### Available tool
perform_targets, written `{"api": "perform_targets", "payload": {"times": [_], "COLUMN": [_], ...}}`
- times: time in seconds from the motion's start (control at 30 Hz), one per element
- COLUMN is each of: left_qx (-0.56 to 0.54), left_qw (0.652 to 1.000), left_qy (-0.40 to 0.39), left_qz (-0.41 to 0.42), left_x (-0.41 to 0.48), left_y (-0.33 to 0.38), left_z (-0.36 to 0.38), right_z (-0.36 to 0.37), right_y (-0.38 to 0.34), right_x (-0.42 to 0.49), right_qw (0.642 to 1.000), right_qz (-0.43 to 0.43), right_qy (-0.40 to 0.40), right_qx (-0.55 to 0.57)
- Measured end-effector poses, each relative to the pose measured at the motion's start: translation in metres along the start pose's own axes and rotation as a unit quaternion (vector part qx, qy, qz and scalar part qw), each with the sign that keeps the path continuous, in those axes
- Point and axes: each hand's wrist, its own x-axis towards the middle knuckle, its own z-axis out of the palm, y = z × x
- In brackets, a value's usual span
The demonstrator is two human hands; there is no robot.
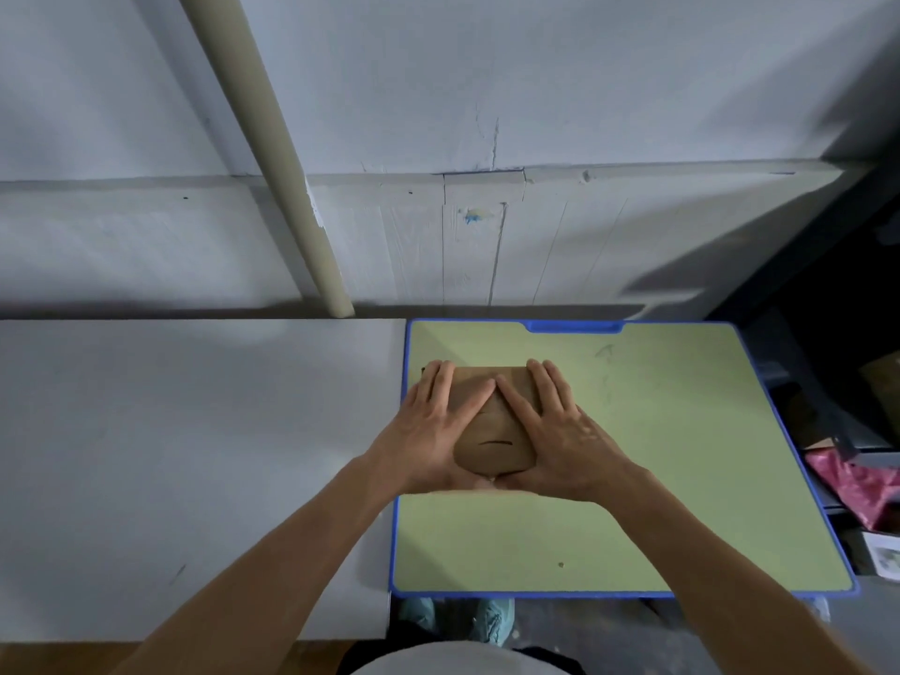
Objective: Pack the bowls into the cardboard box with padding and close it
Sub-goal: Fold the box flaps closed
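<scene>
A small brown cardboard box (493,448) stands on the green table with a blue rim (682,455), its top flaps down and a short slot showing on the near flap. My left hand (433,426) lies flat on the box's left side, fingers straight and reaching its far edge. My right hand (560,426) lies flat on the right side the same way. The index fingertips meet over the middle of the lid and the thumbs meet at the near edge. No bowls or padding are visible; the inside of the box is hidden.
A grey-white table (185,455) adjoins the green one on the left. A beige pole (272,153) leans against the white wall behind. At the right lie dark clutter and a pink bag (857,484). My feet (458,618) show below the table edge.
</scene>
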Motion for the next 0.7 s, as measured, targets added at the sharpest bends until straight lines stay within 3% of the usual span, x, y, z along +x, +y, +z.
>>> {"api": "perform_targets", "payload": {"times": [0.13, 0.3, 0.7], "left_qx": [-0.007, 0.054, 0.080], "left_qw": [1.000, 0.994, 0.994], "left_qy": [-0.026, -0.096, -0.006], "left_qz": [-0.009, 0.019, 0.080], "left_x": [0.008, 0.016, 0.013], "left_y": [-0.004, -0.011, 0.007], "left_z": [-0.006, -0.018, -0.021], "right_z": [-0.004, -0.018, -0.022], "right_y": [0.002, 0.005, 0.011], "right_x": [0.006, 0.012, -0.009], "right_qw": [1.000, 0.997, 0.999], "right_qz": [0.001, -0.022, -0.023], "right_qy": [0.011, -0.045, -0.009], "right_qx": [0.018, -0.059, -0.036]}}
